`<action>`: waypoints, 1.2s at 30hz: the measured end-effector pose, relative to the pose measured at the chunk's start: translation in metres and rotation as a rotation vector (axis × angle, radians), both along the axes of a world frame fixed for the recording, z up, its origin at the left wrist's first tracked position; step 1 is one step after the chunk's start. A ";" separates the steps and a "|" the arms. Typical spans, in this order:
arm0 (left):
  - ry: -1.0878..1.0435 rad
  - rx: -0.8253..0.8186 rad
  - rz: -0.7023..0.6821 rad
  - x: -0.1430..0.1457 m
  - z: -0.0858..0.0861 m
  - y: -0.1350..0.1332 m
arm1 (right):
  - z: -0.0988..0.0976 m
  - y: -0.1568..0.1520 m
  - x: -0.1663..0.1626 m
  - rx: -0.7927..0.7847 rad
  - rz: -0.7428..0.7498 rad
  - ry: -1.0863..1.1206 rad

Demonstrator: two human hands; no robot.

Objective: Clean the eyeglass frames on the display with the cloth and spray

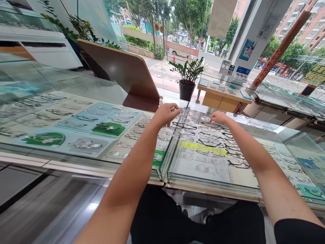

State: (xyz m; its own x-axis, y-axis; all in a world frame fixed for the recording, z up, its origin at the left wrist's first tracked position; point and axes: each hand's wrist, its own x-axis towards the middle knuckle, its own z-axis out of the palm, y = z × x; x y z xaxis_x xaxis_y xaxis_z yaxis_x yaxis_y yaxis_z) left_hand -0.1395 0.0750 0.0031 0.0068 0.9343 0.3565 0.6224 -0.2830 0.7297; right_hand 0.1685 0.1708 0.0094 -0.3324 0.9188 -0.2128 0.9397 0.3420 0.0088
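My left hand (166, 114) is closed above the join of two glass display cases. A small pale, yellowish bit shows between its fingers, and a whitish tip rises behind the hand; I cannot make out what it is. To the right, my right hand (218, 117) pinches at the edge of a pair of eyeglasses (205, 119) with a pale, clear front. Rows of eyeglasses (209, 141) lie under and around both hands. A clear-framed pair (209, 151) lies nearer to me, across a yellow strip.
A brown board (122, 69) stands tilted on the left case (142, 135). Beyond the cases are a potted plant (187, 88), a wooden display table (223, 98) and large windows. Green and blue mats (86, 117) lie among the left case's eyeglasses. Glass edges meet in the middle.
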 end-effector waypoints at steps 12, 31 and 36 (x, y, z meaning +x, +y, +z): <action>0.002 -0.083 -0.027 0.003 0.004 -0.006 | -0.003 0.000 -0.002 0.063 -0.021 0.001; 0.091 -0.227 -0.080 -0.002 0.002 -0.005 | 0.020 -0.042 -0.006 0.360 0.068 0.043; 0.177 -0.484 -0.248 0.000 0.015 -0.022 | 0.021 -0.097 0.032 0.453 0.192 0.283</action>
State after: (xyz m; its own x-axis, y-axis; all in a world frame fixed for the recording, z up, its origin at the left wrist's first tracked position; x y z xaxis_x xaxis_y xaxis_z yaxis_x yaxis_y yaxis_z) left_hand -0.1392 0.0531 0.0179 0.2671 0.9538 -0.1378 0.7044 -0.0956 0.7033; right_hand 0.2000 0.0738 0.0306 -0.4893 0.8149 0.3108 0.8480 0.5278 -0.0488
